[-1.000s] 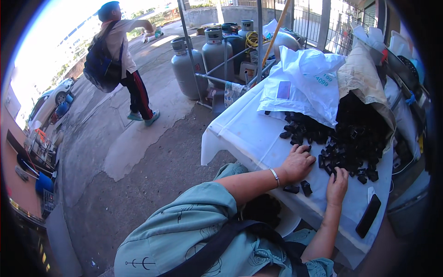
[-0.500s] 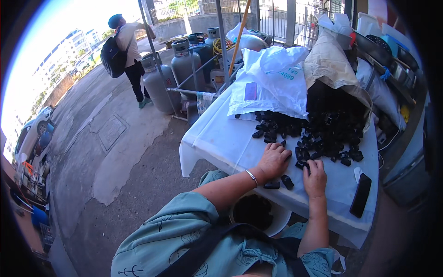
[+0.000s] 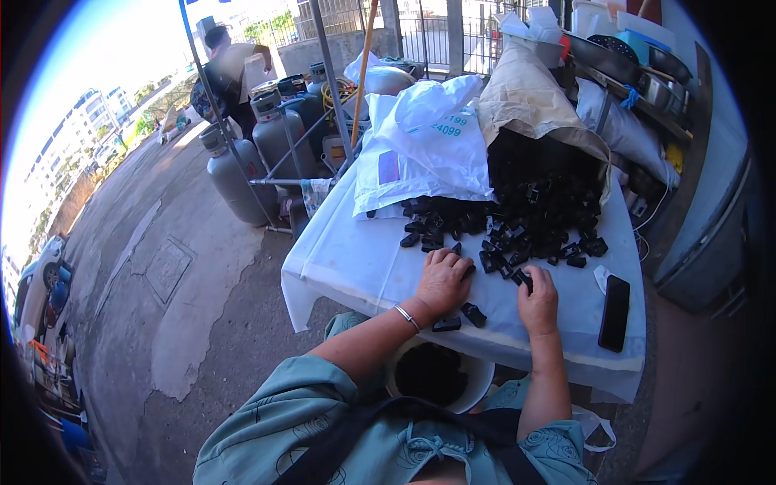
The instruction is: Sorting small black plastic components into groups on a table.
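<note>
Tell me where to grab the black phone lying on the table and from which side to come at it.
Grip the black phone across its two long edges, near the middle, coming from above. It lies flat on the white table cover, by the front right corner, clear of the black plastic parts, so both long sides look free. The right hand is nearest, just to its left.

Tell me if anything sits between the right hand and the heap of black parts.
Nothing visible does. The right hand already rests on a black piece at the near edge of the heap of black parts; the phone lies off to its right.
</note>
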Tool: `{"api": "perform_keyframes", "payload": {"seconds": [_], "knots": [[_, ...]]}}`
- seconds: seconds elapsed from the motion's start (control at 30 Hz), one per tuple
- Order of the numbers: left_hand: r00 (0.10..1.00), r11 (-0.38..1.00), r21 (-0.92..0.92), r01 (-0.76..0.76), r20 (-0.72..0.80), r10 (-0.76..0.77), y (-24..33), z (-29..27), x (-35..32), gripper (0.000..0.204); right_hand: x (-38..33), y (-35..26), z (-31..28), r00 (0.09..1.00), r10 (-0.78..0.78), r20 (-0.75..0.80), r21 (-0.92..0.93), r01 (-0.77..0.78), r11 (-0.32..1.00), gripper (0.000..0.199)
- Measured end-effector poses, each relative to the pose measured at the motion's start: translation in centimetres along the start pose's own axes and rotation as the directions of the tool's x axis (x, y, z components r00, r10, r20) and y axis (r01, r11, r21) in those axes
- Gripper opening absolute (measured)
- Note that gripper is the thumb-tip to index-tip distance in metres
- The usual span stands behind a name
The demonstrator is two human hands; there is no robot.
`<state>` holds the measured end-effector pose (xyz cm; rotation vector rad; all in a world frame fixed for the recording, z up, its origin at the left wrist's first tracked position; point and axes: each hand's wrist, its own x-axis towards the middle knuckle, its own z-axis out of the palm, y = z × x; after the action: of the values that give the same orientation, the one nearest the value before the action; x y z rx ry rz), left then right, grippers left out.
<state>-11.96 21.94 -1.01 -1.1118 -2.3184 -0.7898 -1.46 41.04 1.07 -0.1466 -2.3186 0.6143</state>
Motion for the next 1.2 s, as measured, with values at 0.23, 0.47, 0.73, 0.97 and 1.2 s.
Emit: {"api": "perform_keyframes", "payload": {"seconds": [0.23, 0.47, 0.73, 0.97, 1.2], "knots": [[0.995, 0.996, -0.043, -0.079, 0.063, 0.081, 0.5, -0.6, 0.0, 0.034, -0.6, 0.6, -1.3, 0.991, 0.032, 0.128, -0.252, 0.002, 0.968, 0.027], [0.992, 0.982, -0.158, -0.101, 0.064, 0.112, 0.4, -0.8, 0.1, 0.033, -0.2, -2.3, -1.5, 0.934, -0.026, 0.357, 0.159, -0.033, 0.987, 0.036], [0.986, 0.969, -0.235, -0.076, 0.125, 0.107, 0.5, -0.9, -0.1, 0.034, -0.3, -1.1, -1.1, 0.902, -0.175, 0.393, -0.014, 0.197, 0.980, 0.034], [0.981, 0.944, -0.331, 0.001, 0.185, 0.064, 0.6, -0.6, -0.2, 0.041, -1.1, -1.5, -1.2, 0.919, -0.002, 0.395, -0.028, 0.014, 1.000, 0.032], [0.936, 0.868, -0.474, 0.152, 0.351, 0.028, -1.0, -2.0, 0.7, 0.059, -0.1, -1.1, -0.5, 0.983, -0.039, 0.177, 0.205, 0.002, 0.979, 0.031]]}}
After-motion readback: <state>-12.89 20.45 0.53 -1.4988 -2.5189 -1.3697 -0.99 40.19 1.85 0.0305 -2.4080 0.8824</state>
